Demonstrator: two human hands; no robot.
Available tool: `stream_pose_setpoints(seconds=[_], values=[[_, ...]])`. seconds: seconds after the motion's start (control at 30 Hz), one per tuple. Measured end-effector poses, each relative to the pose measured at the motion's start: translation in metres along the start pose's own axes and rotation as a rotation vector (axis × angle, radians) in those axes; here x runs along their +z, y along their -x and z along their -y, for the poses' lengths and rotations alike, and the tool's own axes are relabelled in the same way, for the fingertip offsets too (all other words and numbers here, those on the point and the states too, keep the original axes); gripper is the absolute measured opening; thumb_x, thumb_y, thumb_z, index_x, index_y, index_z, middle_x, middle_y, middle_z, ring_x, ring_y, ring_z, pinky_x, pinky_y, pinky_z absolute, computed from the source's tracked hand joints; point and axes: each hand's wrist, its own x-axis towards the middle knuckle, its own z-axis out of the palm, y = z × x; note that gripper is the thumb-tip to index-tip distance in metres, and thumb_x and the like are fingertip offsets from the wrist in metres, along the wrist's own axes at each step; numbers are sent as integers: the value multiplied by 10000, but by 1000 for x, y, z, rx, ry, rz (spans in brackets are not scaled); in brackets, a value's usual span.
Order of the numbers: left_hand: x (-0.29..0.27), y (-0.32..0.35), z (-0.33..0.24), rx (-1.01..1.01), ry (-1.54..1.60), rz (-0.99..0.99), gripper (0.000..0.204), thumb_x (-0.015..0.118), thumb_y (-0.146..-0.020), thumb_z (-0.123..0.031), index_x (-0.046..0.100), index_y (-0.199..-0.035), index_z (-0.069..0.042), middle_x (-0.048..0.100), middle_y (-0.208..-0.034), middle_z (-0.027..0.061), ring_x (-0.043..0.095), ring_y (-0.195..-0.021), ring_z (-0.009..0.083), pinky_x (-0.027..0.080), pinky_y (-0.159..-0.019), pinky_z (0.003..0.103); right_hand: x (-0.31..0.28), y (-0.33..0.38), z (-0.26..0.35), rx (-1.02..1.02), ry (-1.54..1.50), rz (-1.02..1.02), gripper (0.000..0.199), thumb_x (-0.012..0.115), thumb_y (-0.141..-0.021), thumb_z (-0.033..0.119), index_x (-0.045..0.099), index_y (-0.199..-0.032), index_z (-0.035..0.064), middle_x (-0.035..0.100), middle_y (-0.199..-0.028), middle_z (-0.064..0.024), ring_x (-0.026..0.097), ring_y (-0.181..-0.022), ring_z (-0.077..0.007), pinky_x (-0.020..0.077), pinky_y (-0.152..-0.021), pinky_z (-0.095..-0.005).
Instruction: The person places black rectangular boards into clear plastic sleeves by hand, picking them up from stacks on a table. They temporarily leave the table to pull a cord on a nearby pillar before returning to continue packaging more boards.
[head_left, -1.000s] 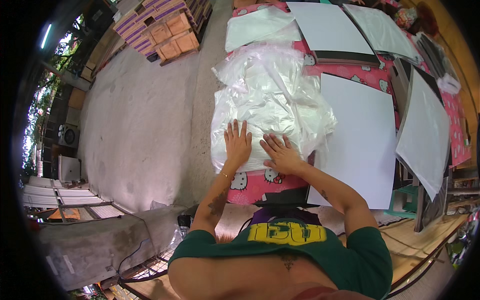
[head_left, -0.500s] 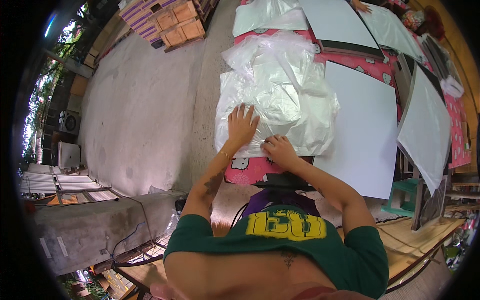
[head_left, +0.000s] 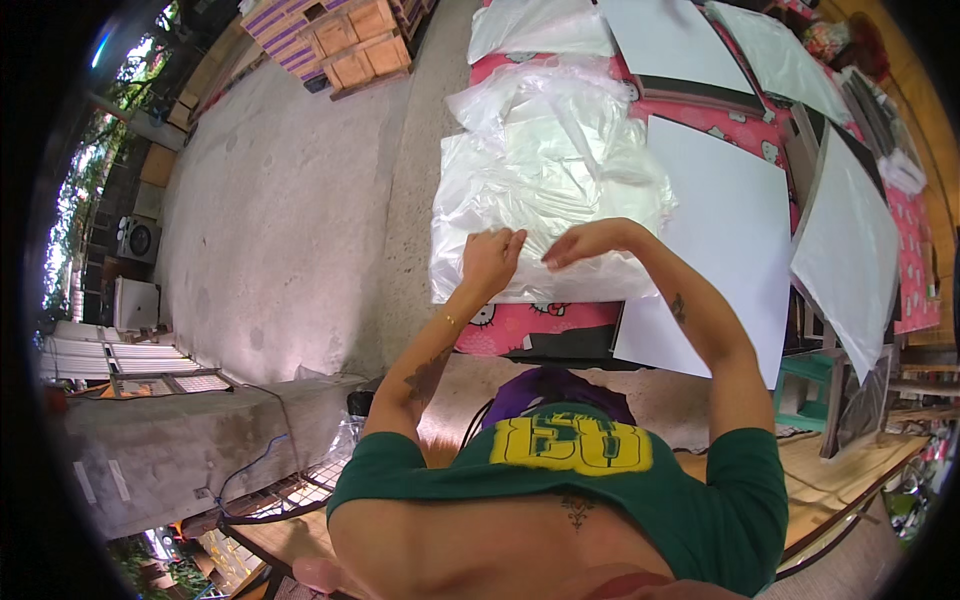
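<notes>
A crumpled layered stack of clear plastic film (head_left: 560,140) lies on the table in front of me. My left hand (head_left: 492,258) rests on its near left part, fingers curled down and closed on the film. To the right of it, my right hand (head_left: 592,240) is raised over the film with the wrist bent and the fingers pointing left. Its fingertips are drawn together, and whatever they pinch is too small to make out. Beside the film on the right lies a large white board (head_left: 720,240), partly under my right forearm.
A pink patterned cloth (head_left: 540,325) covers the table. Farther off lie another white board (head_left: 675,45) and more film (head_left: 540,28). A film-wrapped panel (head_left: 850,245) leans at the right by a green stool (head_left: 803,388). Wooden crates (head_left: 355,45) stand at the far left.
My right hand has risen from the film's near edge and moved right and away from me. My left hand's spread fingers have curled in. Another person's hand at the far right has left view.
</notes>
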Motion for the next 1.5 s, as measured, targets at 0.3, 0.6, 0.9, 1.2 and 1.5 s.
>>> stream_pose_setpoints(seconds=[0.3,0.6,0.9,1.2,1.5], values=[[27,16,-12,171,25,-308,351,608,-849,-228,568,-1138,-34,511,-1152,228,469,-1070,382,412,-896,434,-11,-91,-68,-269,375,-1003,152,516,-878,205,589,-906,75,608,-886,-107,604,-787,-246,484,-727,-380],[-11,-15,-101,-37,1041,-210,261,615,-897,-185,628,-1043,31,657,-900,92,602,-874,118,480,-752,258,-7,91,49,-513,-1292,-596,319,482,-965,267,542,-1067,-30,624,-996,-122,622,-929,-208,513,-877,-377],[-28,-31,-134,303,354,-362,110,558,-859,-31,628,-940,-6,661,-827,156,646,-724,233,488,-666,330,29,284,2,-910,-1764,-642,226,531,-944,250,559,-968,28,623,-973,-88,622,-927,-194,526,-835,-350],[-54,-60,-60,-258,1056,-219,125,591,-851,-132,589,-841,-8,556,-647,42,541,-541,122,501,-512,273,7,339,-165,-387,-1906,-1703,335,546,-924,362,538,-1089,71,592,-1015,-94,575,-930,-245,487,-837,-441],[-205,-14,-179,371,253,-1693,195,441,-907,-27,414,-1058,93,529,-987,197,534,-948,273,492,-802,408,4,389,-184,-485,-1846,-1484,343,593,-901,329,564,-1070,32,608,-1017,-86,594,-947,-218,496,-864,-392]])
